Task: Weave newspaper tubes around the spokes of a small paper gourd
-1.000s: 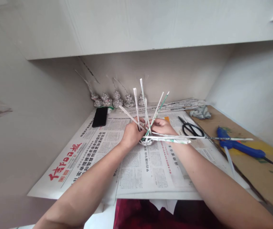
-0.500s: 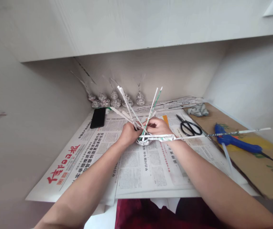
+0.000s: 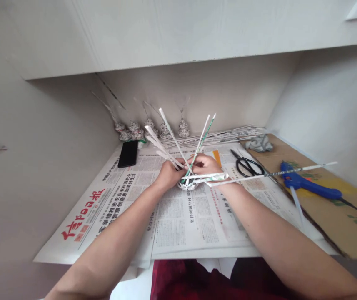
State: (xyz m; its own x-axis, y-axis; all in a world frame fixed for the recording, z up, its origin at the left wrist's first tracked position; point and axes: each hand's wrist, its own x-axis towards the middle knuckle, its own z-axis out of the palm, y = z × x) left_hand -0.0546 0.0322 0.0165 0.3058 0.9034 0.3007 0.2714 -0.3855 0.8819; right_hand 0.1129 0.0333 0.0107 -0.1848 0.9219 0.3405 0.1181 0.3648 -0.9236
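Observation:
A small woven bowl of rolled newspaper stands over the newspaper sheets, with several paper tubes fanning up and out of it. On its left side my left hand is closed around the bowl's edge and the tube bases; the fingertips are partly hidden. From the far right my right hand pinches at the same weave, its fingers bent inward. One long paper tube runs out to the right across my right wrist. Between the hands the tubes cross, so the exact grip is hard to see.
Black scissors and a blue glue gun lie to the right, the gun on cardboard. A phone is at left. Several woven gourd shapes and a pile of paper tubes line the back wall. A shelf overhangs above.
The left-hand tubes have spread apart, one dropping lower to the left. The long right tube has shifted left and tilts more. Both hands stay nearly in place.

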